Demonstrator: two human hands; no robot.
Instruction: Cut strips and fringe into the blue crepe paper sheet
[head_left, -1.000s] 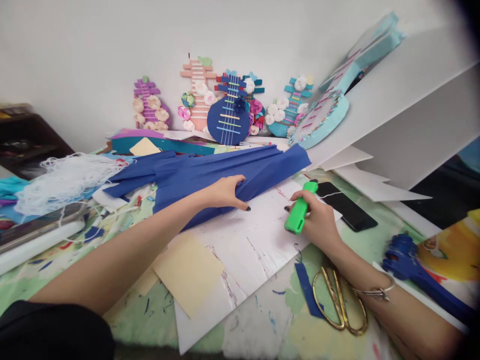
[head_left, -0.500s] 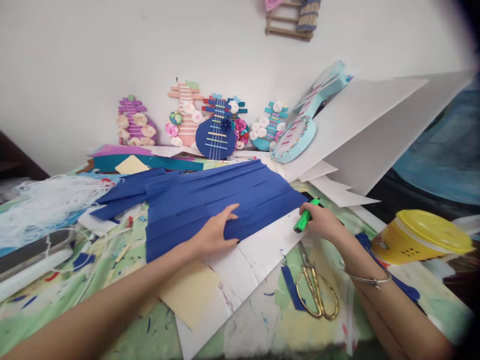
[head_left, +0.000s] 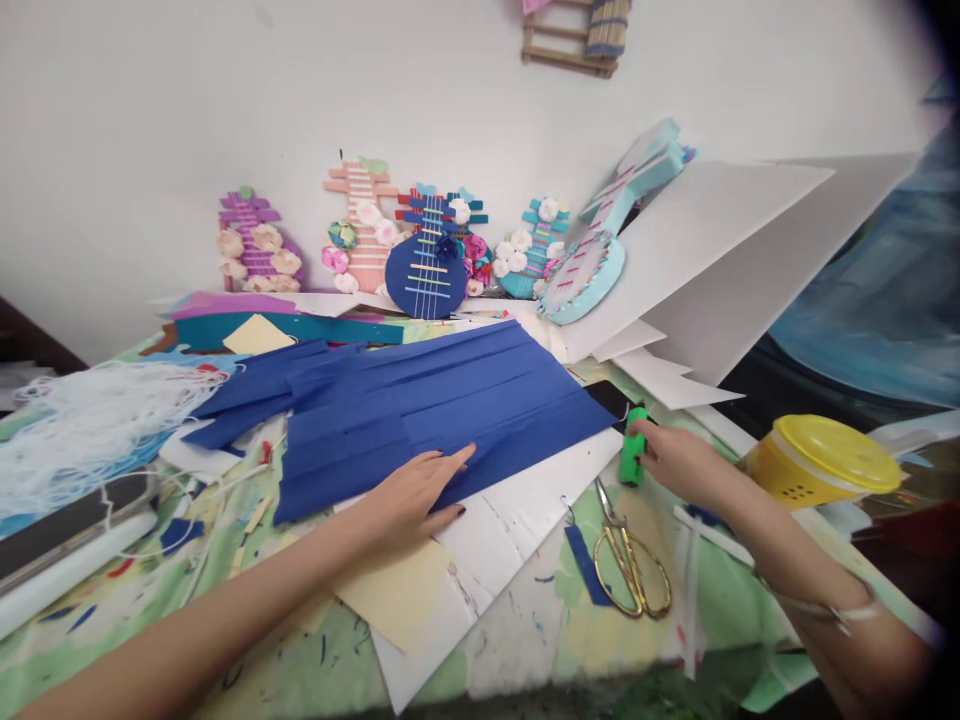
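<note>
Press paper point(head_left: 442, 405) flat with left hand point(head_left: 411, 500), fingers spread, gripping nothing; right hand point(head_left: 679, 457) pinches green tool point(head_left: 632, 464) by right corner of board point(head_left: 521, 530).

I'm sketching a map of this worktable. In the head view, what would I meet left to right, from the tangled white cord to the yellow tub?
Tangled white cord → large creased blue sheet → green tool → right hand gripping that tool → yellow-lidded tub.

Prob. craft rm: model lutes point(head_left: 425, 278)
</note>
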